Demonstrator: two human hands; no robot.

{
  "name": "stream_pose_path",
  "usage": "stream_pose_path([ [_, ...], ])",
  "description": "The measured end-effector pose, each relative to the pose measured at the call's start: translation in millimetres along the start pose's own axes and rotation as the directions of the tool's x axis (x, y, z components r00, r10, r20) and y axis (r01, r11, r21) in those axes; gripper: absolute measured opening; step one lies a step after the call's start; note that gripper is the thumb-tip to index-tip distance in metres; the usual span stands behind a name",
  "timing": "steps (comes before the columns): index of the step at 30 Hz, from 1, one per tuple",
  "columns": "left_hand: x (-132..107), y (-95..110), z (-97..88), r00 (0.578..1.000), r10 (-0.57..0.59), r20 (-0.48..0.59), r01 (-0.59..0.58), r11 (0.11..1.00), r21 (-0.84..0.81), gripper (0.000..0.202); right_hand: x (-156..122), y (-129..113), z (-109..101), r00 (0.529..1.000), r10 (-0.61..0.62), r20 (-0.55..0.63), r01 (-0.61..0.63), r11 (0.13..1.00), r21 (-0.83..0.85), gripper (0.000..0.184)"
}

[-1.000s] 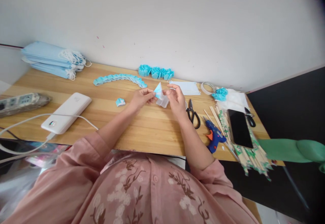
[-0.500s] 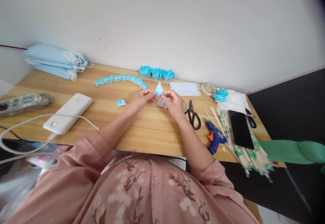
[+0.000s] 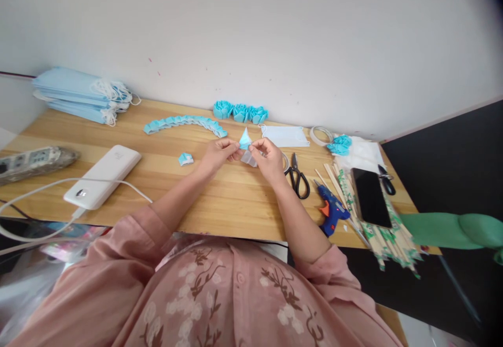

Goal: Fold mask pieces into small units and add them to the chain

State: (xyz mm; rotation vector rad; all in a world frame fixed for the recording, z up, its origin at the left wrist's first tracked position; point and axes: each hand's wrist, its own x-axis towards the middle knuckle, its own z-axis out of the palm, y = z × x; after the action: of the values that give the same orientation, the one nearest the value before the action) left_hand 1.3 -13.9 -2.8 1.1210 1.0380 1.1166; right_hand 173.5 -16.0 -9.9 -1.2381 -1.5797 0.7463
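Note:
My left hand (image 3: 218, 154) and my right hand (image 3: 269, 159) meet over the middle of the wooden table (image 3: 220, 200). Both pinch a small folded piece of light blue mask fabric (image 3: 245, 140) that stands up as a point between the fingertips. A pale, whitish part of it hangs below the fingers. A tiny folded blue piece (image 3: 186, 159) lies on the table left of my left hand.
A curved row of folded blue pieces (image 3: 183, 122) and blue rosettes (image 3: 240, 112) lie near the wall. A stack of masks (image 3: 78, 93) sits far left, a power bank (image 3: 102, 175) with cable nearer. Right: a flat mask (image 3: 285, 136), scissors (image 3: 297, 175), glue gun (image 3: 330, 209), phone (image 3: 370, 196), wooden sticks (image 3: 383, 231), tape roll (image 3: 320, 136).
My right hand has closed in on the folded blue piece and now pinches it beside the left fingers. The piece looks narrower and more tightly folded than a second ago.

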Motion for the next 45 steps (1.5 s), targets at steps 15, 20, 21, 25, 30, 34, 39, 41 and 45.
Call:
stream_pose_path([
  [15, 1, -5, 4.8, 0.996, 0.072, -0.056, -0.064, 0.989, 0.137, 0.021, 1, 6, 9, 0.999, 0.045, -0.008, -0.042, 0.98, 0.196, 0.018],
  [20, 1, -8, 4.1, 0.995, 0.081, -0.06, -0.071, 0.986, 0.148, 0.022, 1, 4, 7, 0.999, 0.026, 0.029, -0.031, 0.981, 0.192, 0.013],
  [21, 1, -8, 4.0, 0.995, 0.083, -0.06, -0.073, 0.987, 0.146, 0.022, 0, 4, 7, 0.999, 0.035, 0.037, -0.042, 0.979, 0.201, 0.015],
  [25, 1, -7, 3.6, 0.995, 0.088, -0.052, -0.08, 0.986, 0.145, 0.022, -1, -1, 4, 0.994, 0.079, 0.074, -0.093, 0.971, 0.222, 0.03],
  [30, 0, -7, 3.5, 0.994, 0.096, -0.043, -0.084, 0.972, 0.219, 0.023, -2, -5, 3, 0.993, 0.077, 0.086, -0.094, 0.972, 0.216, 0.052],
  [34, -1, -6, 4.4, 0.996, 0.082, -0.039, -0.072, 0.973, 0.221, 0.022, 0, 2, 6, 0.988, 0.055, 0.142, -0.086, 0.971, 0.222, 0.068],
  [39, -3, -4, 6.0, 0.996, 0.084, -0.027, -0.076, 0.97, 0.231, 0.021, 2, 11, 8, 0.993, 0.073, 0.096, -0.09, 0.98, 0.178, 0.057],
  [41, -4, -3, 6.4, 0.996, 0.085, -0.022, -0.076, 0.964, 0.253, 0.021, 2, 12, 7, 0.993, 0.09, 0.073, -0.101, 0.98, 0.169, 0.05],
  [45, -4, -3, 6.3, 0.997, 0.073, -0.015, -0.067, 0.963, 0.259, 0.02, 1, 10, 7, 0.995, 0.078, 0.063, -0.087, 0.983, 0.162, 0.028],
])
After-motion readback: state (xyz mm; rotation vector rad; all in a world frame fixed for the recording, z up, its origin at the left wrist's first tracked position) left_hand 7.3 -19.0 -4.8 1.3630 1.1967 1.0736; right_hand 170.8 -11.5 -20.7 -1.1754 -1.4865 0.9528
